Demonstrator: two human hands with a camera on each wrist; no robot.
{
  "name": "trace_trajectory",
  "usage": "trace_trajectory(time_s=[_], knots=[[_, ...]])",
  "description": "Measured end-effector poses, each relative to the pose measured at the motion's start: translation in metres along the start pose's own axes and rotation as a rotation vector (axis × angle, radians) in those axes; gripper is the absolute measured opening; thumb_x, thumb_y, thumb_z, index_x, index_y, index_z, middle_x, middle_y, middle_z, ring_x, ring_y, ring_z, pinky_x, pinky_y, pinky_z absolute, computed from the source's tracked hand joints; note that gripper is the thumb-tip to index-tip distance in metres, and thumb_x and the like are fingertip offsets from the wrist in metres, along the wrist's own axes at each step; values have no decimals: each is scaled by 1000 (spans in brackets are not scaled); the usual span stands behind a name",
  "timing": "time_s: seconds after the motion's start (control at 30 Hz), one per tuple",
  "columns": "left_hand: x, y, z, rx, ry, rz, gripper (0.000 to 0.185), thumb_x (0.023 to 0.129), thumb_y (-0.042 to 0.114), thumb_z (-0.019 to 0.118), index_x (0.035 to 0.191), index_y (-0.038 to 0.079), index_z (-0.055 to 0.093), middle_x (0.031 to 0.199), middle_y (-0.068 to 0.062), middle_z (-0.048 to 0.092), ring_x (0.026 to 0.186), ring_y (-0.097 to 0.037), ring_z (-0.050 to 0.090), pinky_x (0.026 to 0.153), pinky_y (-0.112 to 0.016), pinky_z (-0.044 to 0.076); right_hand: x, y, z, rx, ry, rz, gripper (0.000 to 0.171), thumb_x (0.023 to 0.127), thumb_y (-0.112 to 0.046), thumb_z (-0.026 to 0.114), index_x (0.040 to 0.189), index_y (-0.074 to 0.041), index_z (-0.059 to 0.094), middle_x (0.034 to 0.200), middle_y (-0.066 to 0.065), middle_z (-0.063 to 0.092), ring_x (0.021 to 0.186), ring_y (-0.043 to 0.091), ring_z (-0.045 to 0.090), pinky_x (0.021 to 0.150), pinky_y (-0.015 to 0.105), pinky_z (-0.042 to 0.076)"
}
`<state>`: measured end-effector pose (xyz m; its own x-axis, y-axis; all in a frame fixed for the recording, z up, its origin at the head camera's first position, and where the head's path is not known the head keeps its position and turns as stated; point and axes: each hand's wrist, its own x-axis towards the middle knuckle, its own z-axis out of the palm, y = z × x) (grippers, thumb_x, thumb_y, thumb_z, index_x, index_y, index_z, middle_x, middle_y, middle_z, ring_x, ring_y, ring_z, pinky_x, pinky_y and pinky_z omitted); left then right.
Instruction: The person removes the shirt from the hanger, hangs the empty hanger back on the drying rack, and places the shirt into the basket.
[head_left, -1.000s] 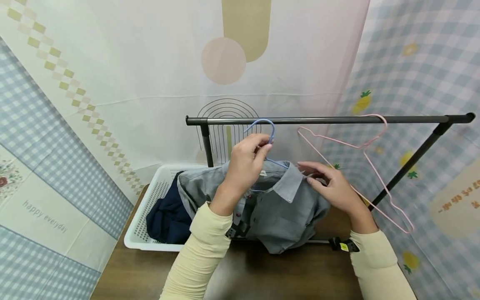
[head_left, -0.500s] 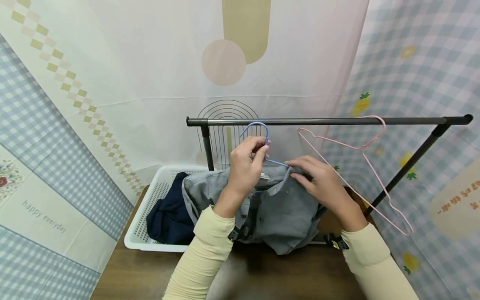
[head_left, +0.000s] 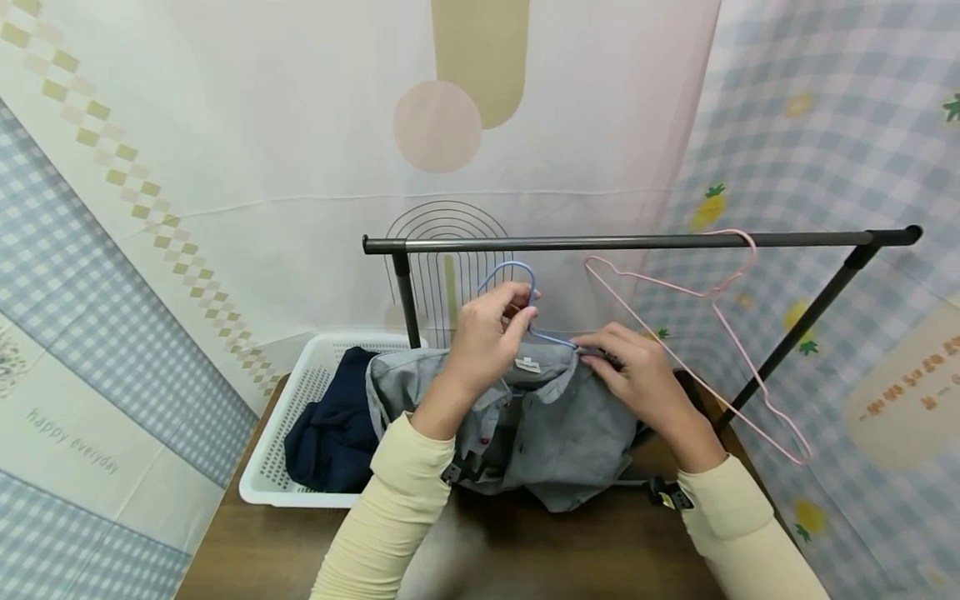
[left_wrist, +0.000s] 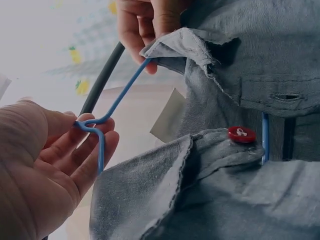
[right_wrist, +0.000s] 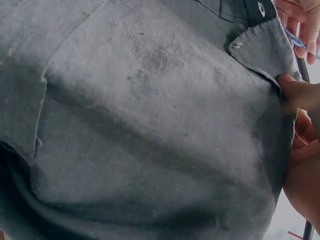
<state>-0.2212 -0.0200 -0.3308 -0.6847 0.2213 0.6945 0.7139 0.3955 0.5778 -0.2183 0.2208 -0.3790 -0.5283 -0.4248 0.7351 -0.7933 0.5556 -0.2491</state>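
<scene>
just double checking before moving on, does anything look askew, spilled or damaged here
The collar of the gray shirt looks askew: near the right hand it is crumpled and turned up, while its other side lies flatter. That may just come from the handling. I see no spill and no clear damage.

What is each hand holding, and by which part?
Left hand: blue hanger, at the base of its hook. Right hand: gray shirt, by the collar.
</scene>
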Motion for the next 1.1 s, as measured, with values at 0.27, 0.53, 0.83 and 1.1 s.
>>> trace_trajectory(time_s=[0.27,0.53,0.83,1.1], knots=[[0,-2,-3,0,19,37,11,99,3,67,108,-2,70,98,-13,75,84,-21,73,71,-23,59,-5,0,-1,19,-5,4,36,82,7,81,112,-13,79,99,1,74,86,14,70,73,19,49],[2,-6,-7,-1,0,34,9,98,3,68,106,-1,70,94,-12,75,80,-18,72,70,-20,58,-7,3,-2,42,-8,18,38,81,8,82,112,-13,79,100,0,75,85,11,68,70,17,46],[2,-8,-10,-36,-14,11,14,97,-1,68,110,-4,65,94,-13,74,80,-23,74,71,-19,58,-16,9,-8,54,-39,52,39,82,7,81,114,-15,80,100,-3,75,79,2,59,67,18,42],[0,-9,-13,-65,-23,12,13,99,-2,64,111,-5,64,93,-13,73,82,-23,75,71,-22,58,-25,14,-13,91,-51,72,41,82,9,80,115,-16,80,100,-5,75,80,1,58,66,16,44]])
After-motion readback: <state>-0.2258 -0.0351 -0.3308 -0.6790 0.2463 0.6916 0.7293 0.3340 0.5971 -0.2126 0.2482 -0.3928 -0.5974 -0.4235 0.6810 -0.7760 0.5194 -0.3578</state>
